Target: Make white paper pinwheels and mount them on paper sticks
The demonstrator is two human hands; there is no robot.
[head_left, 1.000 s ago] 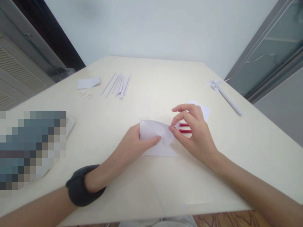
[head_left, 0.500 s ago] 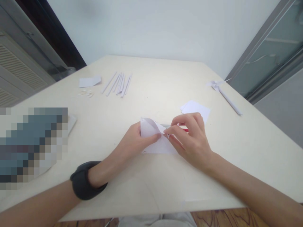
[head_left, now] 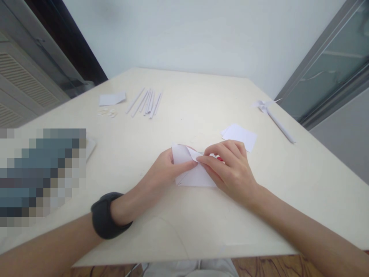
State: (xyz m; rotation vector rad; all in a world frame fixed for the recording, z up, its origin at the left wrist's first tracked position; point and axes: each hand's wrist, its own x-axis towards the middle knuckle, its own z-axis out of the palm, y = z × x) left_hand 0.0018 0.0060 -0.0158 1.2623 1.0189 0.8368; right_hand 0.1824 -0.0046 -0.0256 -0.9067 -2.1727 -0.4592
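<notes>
White paper (head_left: 192, 173), partly folded, lies near the middle of the cream table (head_left: 201, 215) with both hands pinched onto it. The left hand (head_left: 161, 175) clamps its left part between thumb and fingers, and the right hand (head_left: 230, 173) presses fingertips together on a flap at the fold, the two hands meeting there. Just beyond the right hand lies a small stack of paper squares (head_left: 240, 135). Farther off are paper strips (head_left: 145, 103) and a paper pinwheel (head_left: 272, 117).

Head camera looks forward and down, seemingly close, over the table (head_left: 184, 96).
</notes>
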